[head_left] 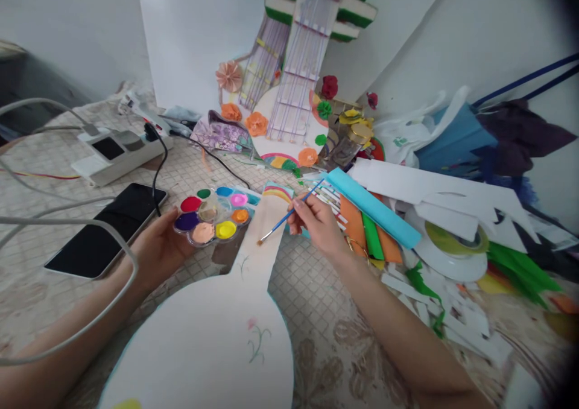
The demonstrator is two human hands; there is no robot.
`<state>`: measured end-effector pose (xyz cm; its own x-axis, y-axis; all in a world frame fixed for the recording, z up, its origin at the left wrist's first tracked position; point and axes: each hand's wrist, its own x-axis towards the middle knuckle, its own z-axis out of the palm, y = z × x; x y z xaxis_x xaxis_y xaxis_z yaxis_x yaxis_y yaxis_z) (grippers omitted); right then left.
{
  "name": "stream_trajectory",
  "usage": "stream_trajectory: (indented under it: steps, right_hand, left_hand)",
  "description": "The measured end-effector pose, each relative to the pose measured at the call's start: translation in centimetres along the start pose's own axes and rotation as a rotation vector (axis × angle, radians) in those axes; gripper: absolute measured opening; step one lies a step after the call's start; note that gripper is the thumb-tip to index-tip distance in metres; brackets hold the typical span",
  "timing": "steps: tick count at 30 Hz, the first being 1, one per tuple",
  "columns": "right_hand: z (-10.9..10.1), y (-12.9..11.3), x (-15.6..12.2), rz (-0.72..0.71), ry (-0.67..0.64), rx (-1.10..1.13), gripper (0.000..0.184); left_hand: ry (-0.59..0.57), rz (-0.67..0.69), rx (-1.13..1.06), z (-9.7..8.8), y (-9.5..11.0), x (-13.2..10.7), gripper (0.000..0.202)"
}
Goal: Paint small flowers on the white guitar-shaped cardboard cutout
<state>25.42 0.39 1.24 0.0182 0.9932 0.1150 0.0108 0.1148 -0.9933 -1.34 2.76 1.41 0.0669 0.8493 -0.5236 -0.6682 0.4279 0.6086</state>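
Note:
My left hand [160,249] is closed under a round clear paint palette [212,218] with several wells of colour, holding it just above the table. My right hand [316,222] pinches a thin blue paintbrush [289,216]; its tip hangs over the neck of a white guitar-shaped cutout [217,336] lying in front of me. A rainbow is painted at the top of the neck [277,193], and a small flower sketch [259,339] marks the round body.
A dark tablet [106,231] and a white power strip [115,149] with cables lie left. A decorated paper guitar [294,83] with paper flowers leans on the back wall. Coloured paper strips [371,216], white offcuts and a tape roll [456,243] crowd the right.

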Motion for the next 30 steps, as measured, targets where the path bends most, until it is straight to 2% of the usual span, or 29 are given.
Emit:
stream_trajectory:
  steps: [3, 6, 12, 18, 24, 28, 30]
  right_hand:
    - [-0.4, -0.3, 0.1, -0.067, 0.096, -0.096, 0.029]
    - [-0.5, -0.7, 0.0, -0.115, 0.19, -0.095, 0.028]
    - [0.7, -0.7, -0.6, -0.042, 0.011, -0.03, 0.03]
    - [0.6, -1.3, -0.9, -0.135, 0.167, -0.111, 0.027]
    - [1.6, -1.5, -1.4, -0.058, 0.006, -0.06, 0.03]
    - [1.0, -1.6, -1.2, -0.124, 0.14, -0.118, 0.026]
    - [1.0, -1.7, -1.2, -0.138, 0.168, -0.097, 0.024]
  left_hand:
    - [-0.008, 0.004, -0.001, 0.0, 0.0, 0.0, 0.036]
    - [-0.012, 0.001, -0.005, 0.2, 0.0, 0.0, 0.036]
    - [-0.015, 0.01, -0.02, 0.2, -0.1, 0.2, 0.035]
    - [-0.025, 0.006, -0.014, 0.1, -0.1, 0.0, 0.035]
    - [-0.006, 0.003, -0.026, 0.2, -0.1, 0.1, 0.035]
    - [-0.02, -0.008, -0.018, 0.4, 0.0, -0.2, 0.038]
    - [-0.028, -0.008, -0.02, 0.4, 0.1, -0.3, 0.038]
